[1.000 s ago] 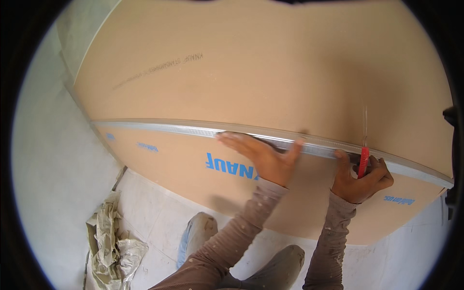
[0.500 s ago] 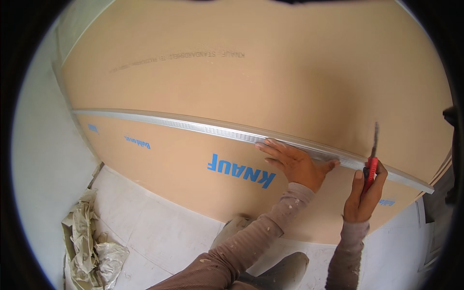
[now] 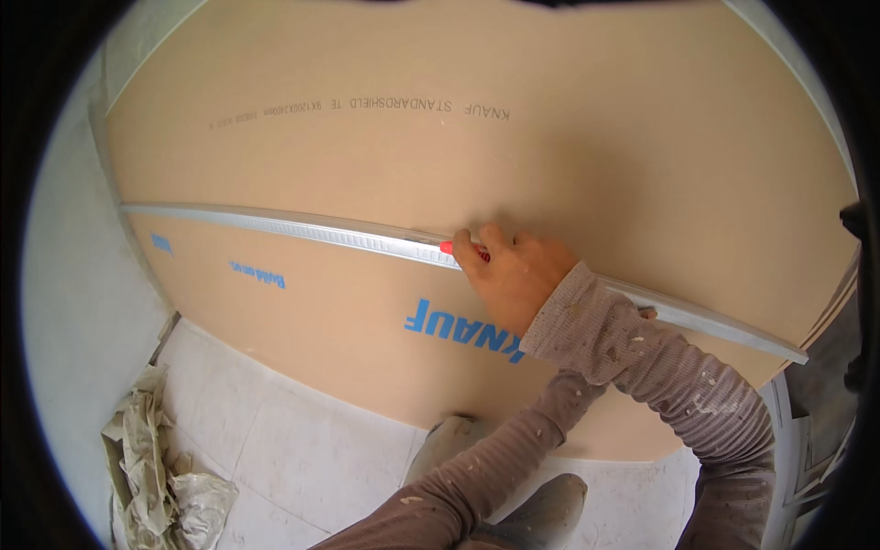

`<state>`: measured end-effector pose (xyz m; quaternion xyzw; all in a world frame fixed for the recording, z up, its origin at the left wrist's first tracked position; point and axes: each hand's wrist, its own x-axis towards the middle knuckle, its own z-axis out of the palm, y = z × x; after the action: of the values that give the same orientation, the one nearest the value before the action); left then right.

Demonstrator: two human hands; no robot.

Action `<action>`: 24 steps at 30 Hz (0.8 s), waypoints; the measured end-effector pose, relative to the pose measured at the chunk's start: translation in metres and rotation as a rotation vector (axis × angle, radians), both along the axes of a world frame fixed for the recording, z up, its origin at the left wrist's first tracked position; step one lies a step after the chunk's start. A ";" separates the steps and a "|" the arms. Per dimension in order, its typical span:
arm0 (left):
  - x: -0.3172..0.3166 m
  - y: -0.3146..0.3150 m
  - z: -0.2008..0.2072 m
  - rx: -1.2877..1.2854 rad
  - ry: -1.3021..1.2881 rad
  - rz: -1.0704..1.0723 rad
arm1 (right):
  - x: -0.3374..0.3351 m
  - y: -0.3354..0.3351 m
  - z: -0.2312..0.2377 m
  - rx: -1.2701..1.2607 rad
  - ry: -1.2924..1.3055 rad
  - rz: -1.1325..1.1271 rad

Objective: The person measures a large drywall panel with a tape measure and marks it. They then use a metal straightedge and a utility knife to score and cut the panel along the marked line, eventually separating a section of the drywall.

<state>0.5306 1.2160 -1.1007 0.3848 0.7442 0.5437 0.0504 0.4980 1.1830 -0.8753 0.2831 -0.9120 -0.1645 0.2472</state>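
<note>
A long galvanised metal profile (image 3: 330,236) lies across a large tan plasterboard sheet (image 3: 302,165). My right hand (image 3: 522,275) is closed around a red-handled knife (image 3: 446,247), whose thin blade runs along the profile's far edge, pointing left. Most of the knife's handle is inside my fingers. My left hand (image 3: 648,313) is almost wholly hidden under my right forearm, which crosses over it. Only its thumb tip shows, stretched out on the profile to the right; its other fingers are out of sight.
A pale wall (image 3: 69,247) stands along the left. Crumpled paper and plastic (image 3: 147,458) lie on the white floor (image 3: 247,412) at lower left. My boots (image 3: 541,513) are by the sheet's near edge. Edges of more boards (image 3: 839,298) show at the right.
My right hand has swung left with the knife, from the profile's right part to its middle, crossing over my left arm. The blade has turned from pointing away to lying along the profile.
</note>
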 end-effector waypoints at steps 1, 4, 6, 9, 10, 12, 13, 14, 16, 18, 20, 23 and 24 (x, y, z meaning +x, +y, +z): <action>0.003 -0.002 -0.001 -0.004 -0.062 -0.034 | -0.001 0.000 0.000 -0.016 0.034 0.046; 0.009 0.000 -0.009 -0.036 0.106 0.079 | -0.004 0.001 -0.002 0.006 0.014 0.056; 0.008 0.007 -0.020 0.121 -0.023 0.018 | -0.004 0.001 -0.005 0.022 -0.040 0.042; 0.000 0.018 -0.036 0.259 -0.150 -0.084 | -0.007 0.006 -0.008 0.029 -0.084 0.024; -0.003 0.020 -0.040 0.293 -0.206 -0.092 | -0.008 0.011 -0.009 0.061 -0.053 0.019; -0.005 0.023 -0.042 0.213 -0.118 0.036 | -0.007 0.028 -0.013 0.120 0.010 0.026; -0.007 0.024 -0.041 0.210 -0.097 0.092 | -0.006 0.037 -0.015 0.111 0.025 0.050; -0.009 0.025 -0.038 0.209 -0.066 0.172 | -0.004 0.048 -0.019 0.124 0.005 0.040; -0.019 0.028 -0.028 0.208 0.015 0.354 | -0.004 0.069 -0.028 0.125 0.029 0.066; -0.036 0.034 -0.016 0.198 0.103 0.544 | -0.007 0.088 -0.040 0.117 0.071 0.111; -0.058 0.042 -0.006 0.168 0.178 0.728 | -0.002 0.104 -0.052 0.064 0.071 0.081; -0.083 0.052 0.004 0.081 0.232 0.941 | 0.006 0.126 -0.064 0.052 0.041 -0.005; -0.088 0.055 0.005 0.041 0.243 0.998 | 0.008 0.133 -0.067 0.055 0.039 -0.033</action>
<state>0.4422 1.2705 -1.0953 0.0441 0.8270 0.4673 -0.3095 0.5056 1.3155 -0.9426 0.2712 -0.9067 -0.1991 0.2545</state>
